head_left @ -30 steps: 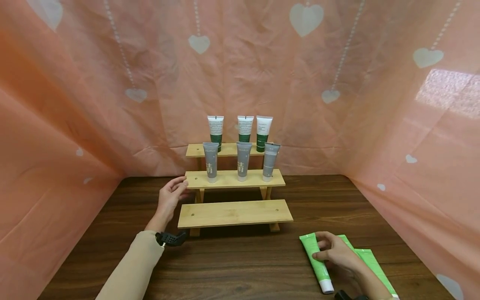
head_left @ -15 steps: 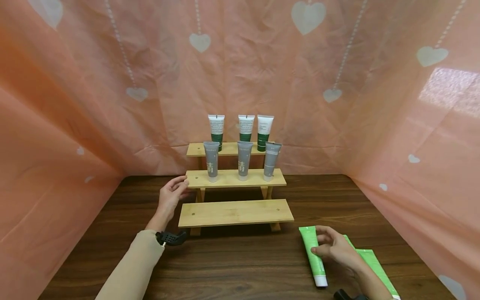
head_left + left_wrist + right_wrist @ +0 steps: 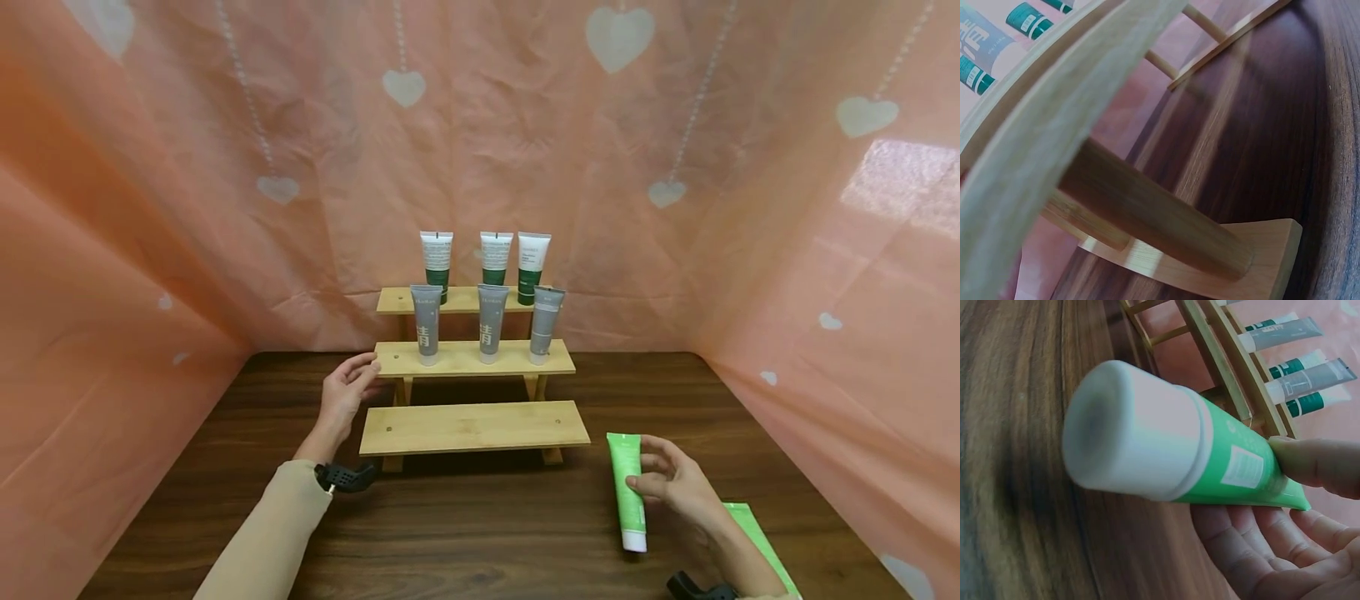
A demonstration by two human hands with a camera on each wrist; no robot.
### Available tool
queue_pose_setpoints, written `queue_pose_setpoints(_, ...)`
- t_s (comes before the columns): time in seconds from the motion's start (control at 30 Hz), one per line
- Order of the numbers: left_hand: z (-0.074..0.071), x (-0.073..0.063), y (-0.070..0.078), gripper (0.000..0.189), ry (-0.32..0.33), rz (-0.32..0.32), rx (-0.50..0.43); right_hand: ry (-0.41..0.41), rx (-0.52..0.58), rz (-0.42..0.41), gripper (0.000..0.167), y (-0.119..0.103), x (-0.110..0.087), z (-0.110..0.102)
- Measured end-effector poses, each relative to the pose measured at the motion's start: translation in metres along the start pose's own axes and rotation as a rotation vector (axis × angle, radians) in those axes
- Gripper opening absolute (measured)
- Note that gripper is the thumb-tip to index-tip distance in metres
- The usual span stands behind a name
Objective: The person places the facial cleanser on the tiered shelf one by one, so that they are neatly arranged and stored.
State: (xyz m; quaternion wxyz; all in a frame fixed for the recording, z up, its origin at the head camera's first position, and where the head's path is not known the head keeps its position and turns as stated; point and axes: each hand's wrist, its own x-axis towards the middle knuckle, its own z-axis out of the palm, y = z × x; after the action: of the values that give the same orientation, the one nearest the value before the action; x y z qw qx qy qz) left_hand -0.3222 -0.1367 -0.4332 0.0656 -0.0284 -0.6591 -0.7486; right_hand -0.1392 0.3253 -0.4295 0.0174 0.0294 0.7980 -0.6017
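Observation:
A green tube with a white cap is pinched in my right hand, cap pointing down, above the table. In the right wrist view the thumb lies on one side of the green tube and the fingers on the other. My left hand holds the left end of the middle board of a three-step wooden display rack. Three grey tubes stand cap-down on that middle board. Behind them, three white-and-green tubes stand on the top board. The bottom board bears nothing.
Another green tube lies on the dark wooden table at the right, partly behind my right forearm. Pink curtain with hearts encloses the table at the back and sides. Rack legs fill the left wrist view.
My right hand has lifted the green tube off the table and moved it forward, turning it more upright. My left hand keeps its place at the rack.

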Motion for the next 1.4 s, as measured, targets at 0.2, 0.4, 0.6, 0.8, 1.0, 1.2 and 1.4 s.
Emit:
queue_pose_setpoints(0.2, 0.006, -0.009, 0.010, 0.038, -0.025, 0.004, -0.005, 0.028, 0.012, -0.030, 0.076, -0.005, 0.000, 0.002)
queue_pose_setpoints(0.4, 0.009, -0.018, 0.021, 0.038, -0.029, 0.008, 0.007, 0.061, 0.026, -0.125, 0.073, -0.012, 0.002, 0.008)
queue_pose_setpoints(0.6, 0.008, -0.018, 0.023, 0.038, -0.032, 0.023, 0.006, 0.077, 0.066, -0.206, 0.070, -0.022, 0.006, 0.015)
queue_pose_setpoints(0.8, 0.002, -0.005, 0.007, 0.040, -0.006, 0.031, 0.007, 0.071, 0.137, -0.272, 0.067, -0.030, 0.013, 0.024)
queue_pose_setpoints(1.0, -0.001, -0.002, 0.000, 0.041, 0.013, 0.047, 0.010, 0.043, 0.203, -0.353, 0.065, -0.034, 0.019, 0.039)
queue_pose_setpoints(1.2, 0.000, -0.004, 0.002, 0.041, 0.018, 0.047, 0.018, 0.007, 0.230, -0.402, 0.065, -0.044, 0.026, 0.056)
queue_pose_setpoints(1.4, 0.001, -0.005, 0.003, 0.041, 0.021, 0.037, 0.030, -0.013, 0.235, -0.388, 0.066, -0.052, 0.034, 0.074)
